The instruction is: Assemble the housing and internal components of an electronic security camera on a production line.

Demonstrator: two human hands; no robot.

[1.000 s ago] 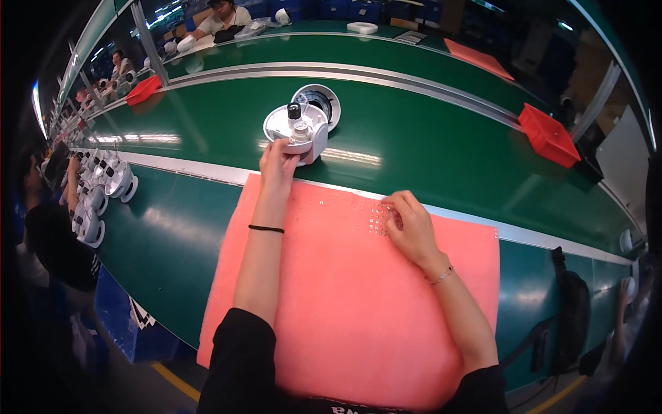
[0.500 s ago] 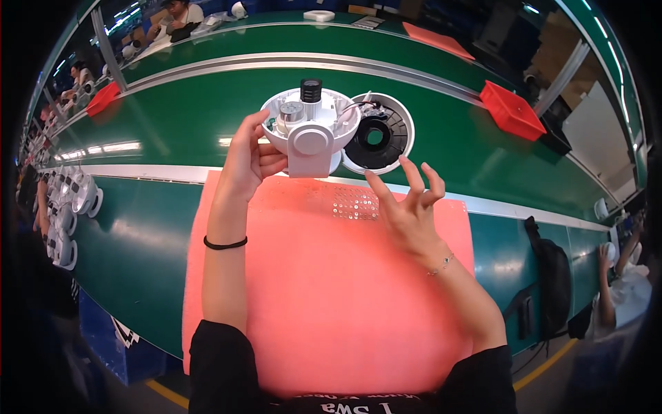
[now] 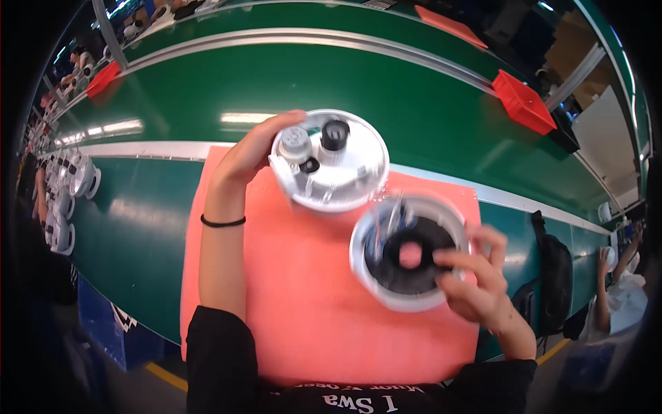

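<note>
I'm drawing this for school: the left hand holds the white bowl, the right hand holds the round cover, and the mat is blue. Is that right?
Not quite: the mat is pink, not blue, as the head view shows. The left hand does hold the white bowl, and the right hand the round cover.

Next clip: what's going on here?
A person's left hand holds a white round housing, its open side showing a black cylinder. The right hand has hold of the side of a round cover, white-rimmed and black inside, both blurred. Below lies a pink mat; whether the cover touches it is unclear.
</note>
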